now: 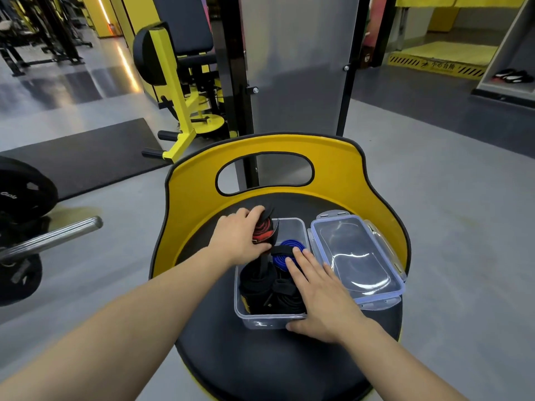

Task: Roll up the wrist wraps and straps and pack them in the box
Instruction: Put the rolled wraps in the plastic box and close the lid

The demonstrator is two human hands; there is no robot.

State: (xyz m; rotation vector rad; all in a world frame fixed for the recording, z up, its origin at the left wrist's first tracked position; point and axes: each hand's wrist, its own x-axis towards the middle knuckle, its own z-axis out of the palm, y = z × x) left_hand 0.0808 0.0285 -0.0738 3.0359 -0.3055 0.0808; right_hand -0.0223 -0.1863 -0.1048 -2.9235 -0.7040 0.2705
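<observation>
Clear box (pixel 267 319) on a black seat (pixel 260 360), packed with black rolls (pixel 257 287) under and beside the right hand (pixel 320 296), plus a blue roll (pixel 285 250) at its fingertips. Right hand flat, fingers straight and a bit spread, pressing down on the rolls. Left hand (pixel 241 237) curled tight round a red and black roll (pixel 264 231) at the box's far left corner. Open room left in the far end. Lid (pixel 354 257) lying just right of the right hand, touching the box. Yellow seat back (pixel 333 157) close beyond both hands. Barbell (pixel 50 235) far off left.
</observation>
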